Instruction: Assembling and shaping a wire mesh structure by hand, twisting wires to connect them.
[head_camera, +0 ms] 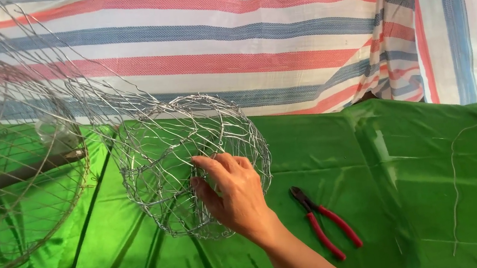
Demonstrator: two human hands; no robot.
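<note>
My right hand [231, 193] reaches in from the bottom and grips the near side of a small rounded basket of silver wire mesh [162, 162], fingers on top and thumb hooked into the mesh. The basket lies on its side on green shiny cloth [340, 157]. A pair of red-handled pliers [325, 221] lies on the cloth just right of my wrist, apart from the hand. My left hand is out of sight.
A much larger wire mesh frame [9, 164] stands at the left, with strands running to the small basket. Loose bits of thin wire [455, 185] lie on the cloth at the right. A striped red, blue and white tarpaulin [274, 31] hangs behind.
</note>
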